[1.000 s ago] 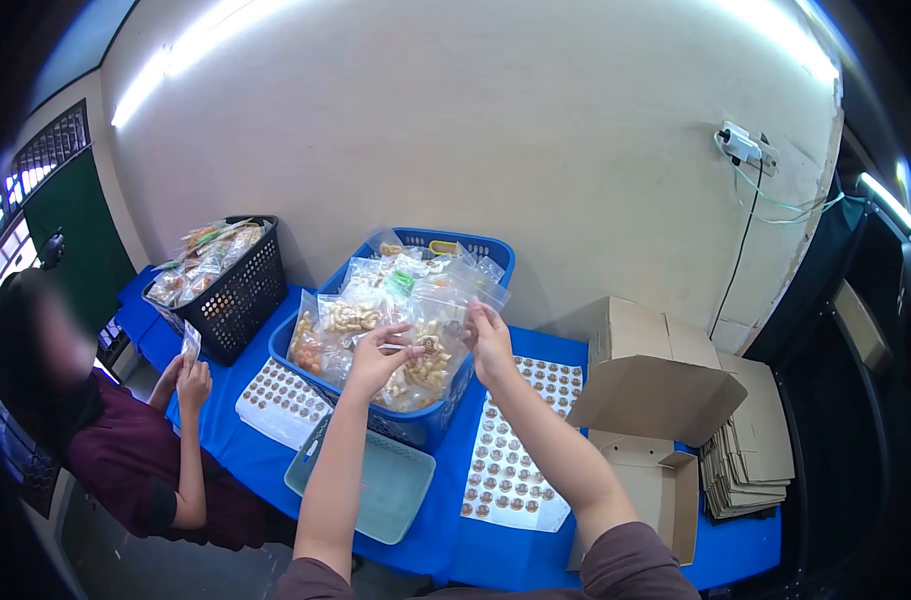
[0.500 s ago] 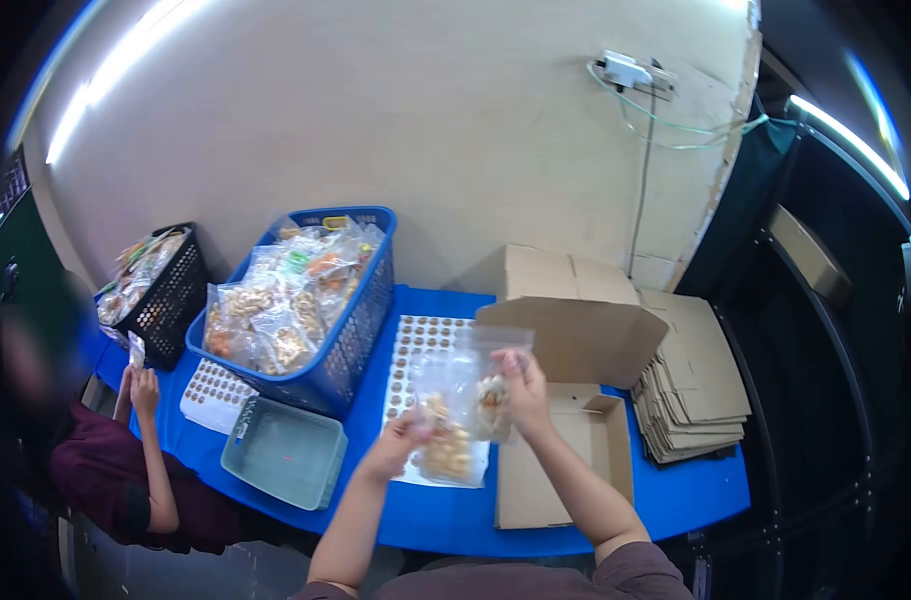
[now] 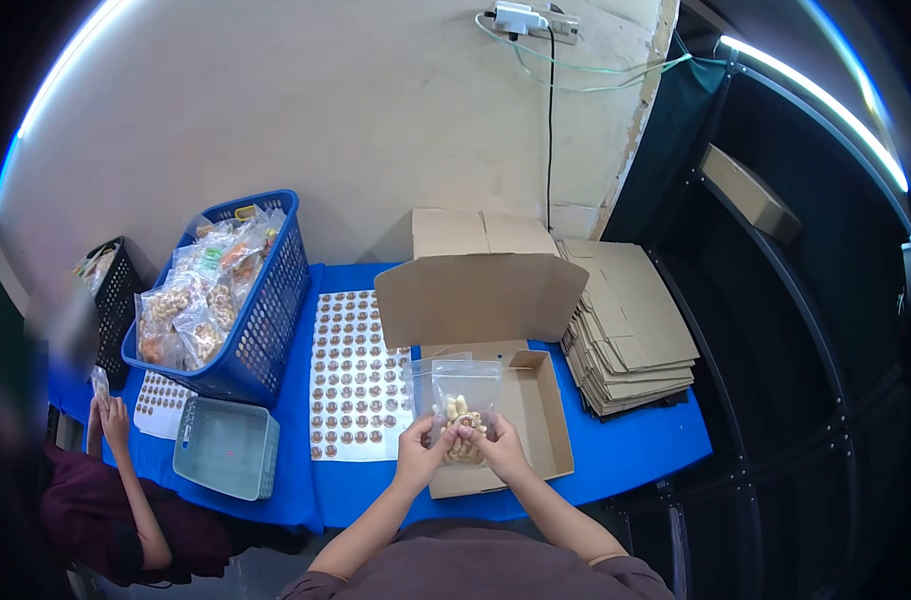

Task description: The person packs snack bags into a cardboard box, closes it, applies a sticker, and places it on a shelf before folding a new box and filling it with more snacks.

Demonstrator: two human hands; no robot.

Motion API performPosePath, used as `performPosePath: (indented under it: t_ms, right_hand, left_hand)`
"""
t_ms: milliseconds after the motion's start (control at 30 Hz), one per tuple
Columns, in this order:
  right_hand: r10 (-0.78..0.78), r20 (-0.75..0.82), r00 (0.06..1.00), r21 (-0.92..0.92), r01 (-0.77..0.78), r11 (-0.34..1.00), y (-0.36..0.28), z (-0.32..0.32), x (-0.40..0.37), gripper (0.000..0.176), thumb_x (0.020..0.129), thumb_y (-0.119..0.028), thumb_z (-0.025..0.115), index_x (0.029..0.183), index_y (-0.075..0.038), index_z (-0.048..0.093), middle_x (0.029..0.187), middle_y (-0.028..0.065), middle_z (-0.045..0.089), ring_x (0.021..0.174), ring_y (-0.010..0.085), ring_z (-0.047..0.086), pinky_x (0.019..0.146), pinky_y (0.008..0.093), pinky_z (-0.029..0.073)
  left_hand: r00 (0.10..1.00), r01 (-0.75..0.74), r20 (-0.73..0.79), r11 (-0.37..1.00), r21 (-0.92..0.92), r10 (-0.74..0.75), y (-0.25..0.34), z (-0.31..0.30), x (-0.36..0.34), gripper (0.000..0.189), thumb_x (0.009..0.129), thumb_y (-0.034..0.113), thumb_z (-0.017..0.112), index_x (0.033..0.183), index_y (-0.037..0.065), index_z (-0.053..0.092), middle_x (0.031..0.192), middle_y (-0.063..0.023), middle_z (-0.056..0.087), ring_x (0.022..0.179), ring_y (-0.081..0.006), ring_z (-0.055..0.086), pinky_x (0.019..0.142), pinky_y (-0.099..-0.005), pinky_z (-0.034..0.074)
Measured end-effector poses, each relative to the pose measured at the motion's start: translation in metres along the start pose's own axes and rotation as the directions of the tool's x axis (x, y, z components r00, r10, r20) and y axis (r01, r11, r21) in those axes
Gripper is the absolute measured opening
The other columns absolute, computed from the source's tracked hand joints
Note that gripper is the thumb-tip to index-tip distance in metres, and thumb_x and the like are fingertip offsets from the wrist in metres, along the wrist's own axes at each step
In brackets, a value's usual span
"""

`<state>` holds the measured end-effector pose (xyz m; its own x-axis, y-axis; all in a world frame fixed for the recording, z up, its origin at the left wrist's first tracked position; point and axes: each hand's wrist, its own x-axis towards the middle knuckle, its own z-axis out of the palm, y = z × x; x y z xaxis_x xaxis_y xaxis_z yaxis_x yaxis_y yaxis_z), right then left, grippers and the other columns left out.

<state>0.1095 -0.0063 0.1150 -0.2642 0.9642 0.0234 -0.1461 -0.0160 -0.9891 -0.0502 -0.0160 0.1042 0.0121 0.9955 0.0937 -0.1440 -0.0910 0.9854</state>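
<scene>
Clear bags of pale nut-like pieces (image 3: 466, 410) are held together over the open cardboard box (image 3: 544, 415). My left hand (image 3: 422, 452) grips their lower left side, and my right hand (image 3: 500, 447) grips the lower right, thumbs meeting near a small round sticker on the front bag. One bag's edge shows behind the other. A white sheet of round brown stickers (image 3: 356, 380) lies left of the box, whose lid stands raised behind.
A blue basket of filled bags (image 3: 268, 330) and a grey-green tray (image 3: 226, 448) stand at left. Flattened cartons (image 3: 636, 320) are stacked at right. At far left, a co-worker's hands (image 3: 114, 418) hold a small packet beside a black basket (image 3: 119, 310).
The two bags, held apart before, are now together over the box, and my hands have come close to each other. The view has shifted to the right.
</scene>
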Motion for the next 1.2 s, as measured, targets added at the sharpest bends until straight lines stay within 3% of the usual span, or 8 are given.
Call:
performPosePath:
  t_ms: [67,233,433,667,800,867,1067,1200]
  right_hand:
    - [-0.003,-0.029,1.0,0.063,0.004,0.998,0.0,-0.002,-0.002,0.032,0.097,-0.021,0.057,0.119,0.001,0.055,0.105,0.0041,0.063,0.097,0.0101,0.059,0.085,0.026,0.047]
    - [0.101,0.039,0.994,0.216,-0.107,0.971,0.011,-0.019,0.005,0.029,0.097,-0.023,0.057,0.113,0.001,0.061,0.102,0.0048,0.065,0.093,0.0085,0.06,0.082,0.0257,0.048]
    - [0.036,-0.044,0.998,0.037,-0.035,0.999,0.007,-0.001,0.009,0.03,0.099,-0.026,0.055,0.109,0.0,0.062,0.098,0.0035,0.065,0.091,0.007,0.058,0.079,0.0245,0.047]
    - [0.058,-0.095,0.994,0.091,-0.05,0.995,0.033,0.0,0.023,0.029,0.098,-0.025,0.056,0.109,0.002,0.06,0.1,0.0047,0.065,0.089,0.0071,0.058,0.076,0.0242,0.048]
    - [0.1,-0.013,0.995,0.146,-0.097,0.984,0.022,-0.001,0.022,0.03,0.097,-0.023,0.057,0.114,0.002,0.058,0.103,0.0051,0.064,0.092,0.0085,0.058,0.08,0.0247,0.048]
    - [0.067,0.032,0.997,0.14,-0.071,0.988,0.017,0.0,0.02,0.03,0.097,-0.021,0.058,0.118,0.001,0.058,0.105,0.0056,0.064,0.095,0.0092,0.058,0.082,0.0249,0.048]
    - [0.036,0.01,0.999,0.098,-0.037,0.994,0.015,-0.006,0.016,0.03,0.098,-0.022,0.057,0.119,0.0,0.058,0.106,0.0032,0.062,0.097,0.0085,0.056,0.085,0.0254,0.046]
    - [0.107,0.032,0.994,0.195,-0.111,0.974,0.012,-0.019,0.01,0.031,0.099,-0.023,0.054,0.122,-0.002,0.056,0.106,0.002,0.061,0.097,0.008,0.056,0.085,0.0241,0.045]
  left_hand:
    - [0.99,-0.14,-0.005,0.972,0.187,0.143,0.003,0.004,0.0,0.02,0.091,0.015,0.066,0.102,-0.001,0.063,0.095,-0.0013,0.058,0.082,-0.0038,0.055,0.067,-0.0195,0.043]
    - [0.998,-0.035,-0.051,0.996,0.083,0.039,-0.004,0.008,0.002,0.021,0.09,0.018,0.067,0.098,-0.001,0.064,0.091,-0.0028,0.058,0.078,-0.0065,0.054,0.068,-0.0212,0.042]
    - [0.979,-0.074,-0.179,0.989,0.128,0.096,0.001,0.02,0.003,0.024,0.092,0.021,0.065,0.093,-0.002,0.064,0.087,-0.004,0.057,0.078,-0.0083,0.053,0.07,-0.0234,0.043]
    - [0.959,-0.05,-0.274,0.996,0.074,0.069,-0.014,0.018,0.009,0.027,0.095,0.023,0.061,0.092,-0.003,0.061,0.082,-0.0023,0.055,0.073,-0.0072,0.047,0.066,-0.0233,0.04]
    - [0.959,0.047,-0.277,0.998,-0.046,-0.058,-0.013,0.018,0.01,0.028,0.095,0.025,0.06,0.092,-0.003,0.06,0.081,-0.0026,0.054,0.073,-0.0068,0.047,0.067,-0.0234,0.04]
    - [0.946,-0.15,-0.263,0.974,0.167,0.191,-0.03,0.017,0.011,0.028,0.096,0.025,0.059,0.092,-0.003,0.059,0.079,-0.0025,0.053,0.073,-0.0071,0.048,0.066,-0.0241,0.04]
    - [0.968,0.033,-0.25,0.998,0.049,-0.02,-0.004,0.026,0.003,0.028,0.096,0.024,0.058,0.098,-0.004,0.06,0.088,-0.0047,0.055,0.076,-0.0082,0.05,0.07,-0.024,0.042]
    - [0.98,-0.047,-0.191,0.999,0.021,0.05,-0.002,0.032,0.005,0.027,0.097,0.022,0.058,0.103,-0.003,0.06,0.093,-0.0045,0.056,0.078,-0.0083,0.05,0.071,-0.0237,0.043]
